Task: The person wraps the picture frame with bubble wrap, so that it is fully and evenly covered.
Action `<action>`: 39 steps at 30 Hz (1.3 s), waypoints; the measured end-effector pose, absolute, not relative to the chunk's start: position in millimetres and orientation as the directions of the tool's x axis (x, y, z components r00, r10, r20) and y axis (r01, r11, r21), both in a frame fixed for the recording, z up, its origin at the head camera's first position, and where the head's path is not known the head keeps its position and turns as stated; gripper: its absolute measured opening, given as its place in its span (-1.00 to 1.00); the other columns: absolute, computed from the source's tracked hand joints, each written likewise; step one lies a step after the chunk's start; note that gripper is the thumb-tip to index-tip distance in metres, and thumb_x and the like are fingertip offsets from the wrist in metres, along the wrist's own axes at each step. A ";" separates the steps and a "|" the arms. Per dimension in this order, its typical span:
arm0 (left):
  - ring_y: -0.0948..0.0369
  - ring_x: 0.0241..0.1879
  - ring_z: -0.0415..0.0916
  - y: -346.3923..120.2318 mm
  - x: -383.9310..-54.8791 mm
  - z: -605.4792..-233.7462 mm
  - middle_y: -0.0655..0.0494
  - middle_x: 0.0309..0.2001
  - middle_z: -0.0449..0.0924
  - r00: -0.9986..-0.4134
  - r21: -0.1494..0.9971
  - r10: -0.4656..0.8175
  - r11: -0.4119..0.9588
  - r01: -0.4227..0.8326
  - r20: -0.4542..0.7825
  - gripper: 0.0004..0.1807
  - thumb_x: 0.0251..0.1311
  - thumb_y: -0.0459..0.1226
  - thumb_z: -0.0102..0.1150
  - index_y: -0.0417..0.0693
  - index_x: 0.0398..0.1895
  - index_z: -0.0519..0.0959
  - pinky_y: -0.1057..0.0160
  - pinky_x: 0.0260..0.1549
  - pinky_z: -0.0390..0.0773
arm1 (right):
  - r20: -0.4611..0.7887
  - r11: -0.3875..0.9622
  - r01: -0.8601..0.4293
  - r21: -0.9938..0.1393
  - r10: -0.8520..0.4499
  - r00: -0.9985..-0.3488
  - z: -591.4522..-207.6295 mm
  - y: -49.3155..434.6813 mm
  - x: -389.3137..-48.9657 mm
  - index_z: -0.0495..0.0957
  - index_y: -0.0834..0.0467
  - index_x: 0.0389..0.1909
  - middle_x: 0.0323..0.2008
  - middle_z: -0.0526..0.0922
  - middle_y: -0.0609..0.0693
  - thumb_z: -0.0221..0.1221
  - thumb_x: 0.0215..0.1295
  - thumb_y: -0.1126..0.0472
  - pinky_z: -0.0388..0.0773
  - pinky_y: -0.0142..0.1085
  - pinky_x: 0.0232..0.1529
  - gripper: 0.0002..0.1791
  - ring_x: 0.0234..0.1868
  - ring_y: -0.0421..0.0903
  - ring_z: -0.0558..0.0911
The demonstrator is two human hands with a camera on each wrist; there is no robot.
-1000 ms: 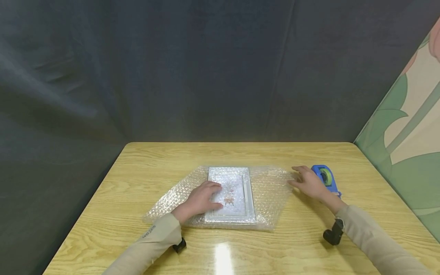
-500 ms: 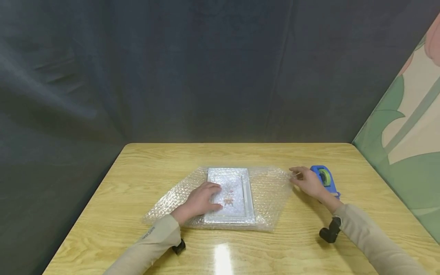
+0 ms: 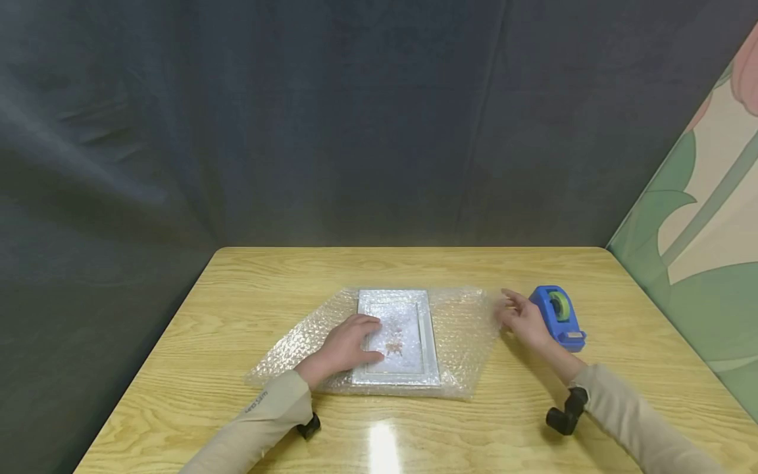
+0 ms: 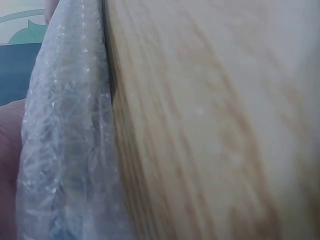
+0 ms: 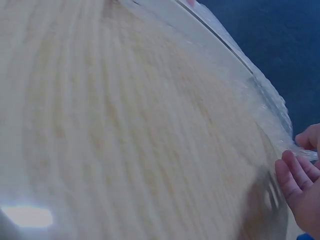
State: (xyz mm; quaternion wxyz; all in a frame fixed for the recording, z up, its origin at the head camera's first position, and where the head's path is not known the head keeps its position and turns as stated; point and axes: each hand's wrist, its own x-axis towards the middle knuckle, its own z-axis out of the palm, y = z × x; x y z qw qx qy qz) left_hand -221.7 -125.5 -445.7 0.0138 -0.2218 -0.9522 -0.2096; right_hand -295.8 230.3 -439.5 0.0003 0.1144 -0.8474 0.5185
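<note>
1. Picture frame (image 3: 411,336): located near the middle of the table (image 3: 331,431), under a layer of bubble wrap (image 3: 468,339). The wrap extends past both long sides of the frame and narrows toward the left.
2. Left hand (image 3: 343,345): positioned over the left part of the frame, on top of the wrap. The fingers are extended and relaxed, with the thumb set apart; they grip nothing.
3. Right hand (image 3: 527,326): positioned to the right of the frame, at the far right corner of the wrap. The hand is partly closed. The right wrist view shows the wrap's edge pinched between thumb and fingers; the fingertips are blurred in the head view.
4. Tape dispenser (image 3: 566,328): blue, with a green roll, located just beside the right hand on its outer side.
5. Far side: a strip of wood surface runs between the wrap and the table's far edge. A dark curtain (image 3: 379,131) stands behind that edge.
6. Near side: a wider stretch of wood, with a light reflection, extends from the wrap toward the person, between the two forearms.
7. Lateral edges: wood continues from the wrap to the left table edge, and from the dispenser to the right edge, beside a leaf-patterned panel (image 3: 705,217).
</note>
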 end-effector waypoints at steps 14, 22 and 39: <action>0.08 0.21 0.23 -126.5 -222.9 -447.4 0.07 0.20 0.36 -0.906 0.408 0.410 0.813 0.415 0.103 -0.31 -0.05 0.03 0.26 -0.10 0.16 0.40 0.03 0.18 0.27 | 0.061 0.269 -0.106 -0.957 -0.171 -0.983 -443.1 201.3 -266.2 -0.02 0.49 0.27 -0.03 0.31 0.44 -0.03 0.18 0.47 0.50 -0.48 -0.52 -0.36 -0.50 -0.41 0.48; 0.09 0.21 0.23 -125.8 -221.6 -444.6 0.07 0.20 0.36 -0.907 0.406 0.409 0.816 0.411 0.096 -0.31 -0.06 0.01 0.28 -0.09 0.16 0.40 0.03 0.17 0.27 | 0.091 0.246 -0.127 -0.961 -0.152 -0.984 -438.3 189.1 -260.4 -0.02 0.43 0.30 0.08 0.28 0.44 -0.01 0.18 0.49 0.53 -0.51 -0.42 -0.34 -0.38 -0.44 0.52; 0.07 0.21 0.23 -125.6 -221.7 -443.2 0.03 0.19 0.36 -0.906 0.419 0.412 0.808 0.414 0.100 -0.31 -0.06 0.00 0.28 -0.12 0.15 0.41 0.03 0.17 0.27 | 0.380 0.104 -0.429 -0.897 -0.312 -0.871 -412.2 148.5 -262.6 0.18 0.46 0.20 -0.02 0.37 0.47 -0.05 0.12 0.66 0.57 -0.49 -0.35 -0.44 -0.33 -0.29 0.59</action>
